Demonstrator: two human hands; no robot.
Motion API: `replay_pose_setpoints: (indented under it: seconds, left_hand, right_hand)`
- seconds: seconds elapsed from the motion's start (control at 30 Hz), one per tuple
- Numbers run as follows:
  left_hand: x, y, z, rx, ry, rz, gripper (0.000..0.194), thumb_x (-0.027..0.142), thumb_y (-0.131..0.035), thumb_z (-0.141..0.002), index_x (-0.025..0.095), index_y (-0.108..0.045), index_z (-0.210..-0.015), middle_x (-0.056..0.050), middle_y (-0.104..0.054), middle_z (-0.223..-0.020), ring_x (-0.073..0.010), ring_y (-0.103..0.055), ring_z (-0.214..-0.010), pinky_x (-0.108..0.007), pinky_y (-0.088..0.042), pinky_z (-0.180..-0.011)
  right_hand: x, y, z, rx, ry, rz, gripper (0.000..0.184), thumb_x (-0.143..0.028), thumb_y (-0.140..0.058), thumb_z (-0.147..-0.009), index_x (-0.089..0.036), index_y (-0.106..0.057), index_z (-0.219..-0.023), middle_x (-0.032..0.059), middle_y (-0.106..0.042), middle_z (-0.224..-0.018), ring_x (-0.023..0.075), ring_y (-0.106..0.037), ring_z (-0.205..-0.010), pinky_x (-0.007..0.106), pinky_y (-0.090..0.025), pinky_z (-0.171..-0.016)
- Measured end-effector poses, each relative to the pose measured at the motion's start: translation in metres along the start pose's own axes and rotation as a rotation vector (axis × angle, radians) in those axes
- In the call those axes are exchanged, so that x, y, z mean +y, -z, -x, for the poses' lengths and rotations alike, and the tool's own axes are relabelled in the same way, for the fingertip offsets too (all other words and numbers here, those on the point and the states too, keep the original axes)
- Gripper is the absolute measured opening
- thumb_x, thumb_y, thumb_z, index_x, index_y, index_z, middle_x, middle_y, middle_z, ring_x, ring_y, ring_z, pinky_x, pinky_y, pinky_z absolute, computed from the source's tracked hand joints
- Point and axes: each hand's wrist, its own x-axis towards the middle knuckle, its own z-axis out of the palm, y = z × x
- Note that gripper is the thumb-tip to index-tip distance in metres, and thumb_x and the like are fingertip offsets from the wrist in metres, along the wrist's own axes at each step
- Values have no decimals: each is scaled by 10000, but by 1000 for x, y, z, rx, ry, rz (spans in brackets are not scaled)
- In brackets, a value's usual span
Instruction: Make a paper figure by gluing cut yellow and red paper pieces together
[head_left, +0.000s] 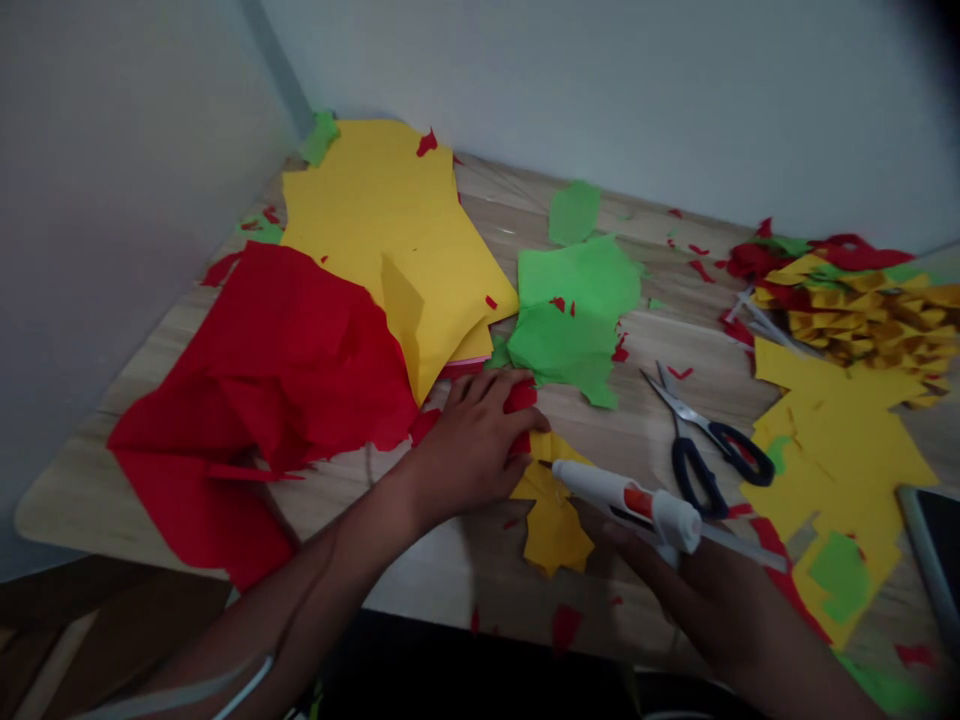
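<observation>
A white glue gun (622,495) with an orange label is in my right hand (697,590), its fingers closed around the handle. A clear glue stick (750,548) juts from its back. The nozzle points left, close over a yellow paper cutout (556,540) with a jagged outline. My left hand (484,435) has its fingers curved over red paper (521,397) beside the upper part of that cutout, holding it down. Whether the nozzle touches the paper I cannot tell. Scissors (694,435) with dark blue handles lie partly spread, right of the glue gun tip.
Crumpled red paper (262,370) and large yellow sheets (390,210) cover the left and back. Green paper (577,300) lies at the middle. To the right are folded yellow paper pieces (877,325), yellow scraps (832,450) and a phone-like device (934,545). Walls border the table.
</observation>
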Motion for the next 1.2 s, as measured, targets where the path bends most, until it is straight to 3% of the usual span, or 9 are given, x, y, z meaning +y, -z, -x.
replay_pose_setpoints:
  seconds: [0.37, 0.53, 0.67, 0.8, 0.9, 1.0, 1.07, 1.2]
  left_hand:
    - [-1, -1, 0, -3, -6, -28, 387, 200, -622, -786, 284, -628, -1164, -78, -416, -1473, -304, -332, -1385, -530, -300, -1096]
    - [-1, -2, 0, 3, -13, -6, 375, 202, -626, -785, 276, -632, -1152, -80, -417, -1471, -314, -327, -1386, -534, -278, -1111]
    - [-2, -2, 0, 3, -8, 17, 373, 198, -633, -782, 275, -631, -1146, -80, -407, -1477, -318, -324, -1387, -539, -270, -1119]
    - [-2, -1, 0, -9, -8, -2, 369, 214, -635, -790, 276, -631, -1154, -87, -407, -1479, -321, -329, -1382, -548, -272, -1113]
    - [-2, -1, 0, -9, -10, -7, 386, 214, -642, -785, 282, -625, -1165, -85, -406, -1480, -318, -330, -1383, -545, -269, -1117]
    - [-2, -2, 1, -7, -8, -10, 395, 213, -643, -784, 289, -621, -1171, -78, -404, -1482, -325, -328, -1384, -553, -271, -1114]
    - [-2, -2, 1, -7, -5, -15, 398, 212, -641, -785, 290, -622, -1175, -78, -410, -1479, -327, -328, -1386, -553, -275, -1112]
    - [-1, 0, 0, -12, -5, -18, 389, 220, -640, -789, 284, -631, -1172, -86, -415, -1476, -329, -327, -1385, -548, -284, -1110]
  right_hand:
    - [-6, 9, 8, -24, 49, -34, 423, -550, -499, -896, -222, -765, -908, 101, -781, -820, 253, -738, -699, 293, -592, -545]
    - [9, 8, 10, 61, 35, 72, 523, -606, -497, -880, -186, -763, -1042, 140, -775, -922, 290, -749, -811, 366, -631, -678]
    - [19, 11, 8, 32, 34, 118, 526, -600, -530, -872, -200, -739, -1141, 141, -767, -1010, 305, -741, -898, 395, -626, -742]
    - [9, 12, 1, 36, 29, 81, 488, -581, -488, -898, -211, -770, -1046, 123, -770, -925, 272, -746, -793, 315, -610, -603]
    - [-1, 10, -7, 70, 4, 89, 482, -595, -486, -887, -213, -779, -861, 91, -741, -724, 230, -708, -609, 283, -554, -483]
    - [-5, 9, -11, 82, 12, 105, 503, -629, -495, -857, -217, -740, -701, 63, -682, -581, 210, -662, -518, 284, -527, -457]
    - [-4, 9, -11, 90, -7, 110, 509, -643, -497, -850, -221, -741, -706, 62, -687, -592, 218, -668, -537, 292, -528, -472]
    - [2, 11, -3, 71, -33, 81, 487, -629, -516, -855, -225, -776, -936, 80, -734, -733, 254, -718, -687, 313, -571, -568]
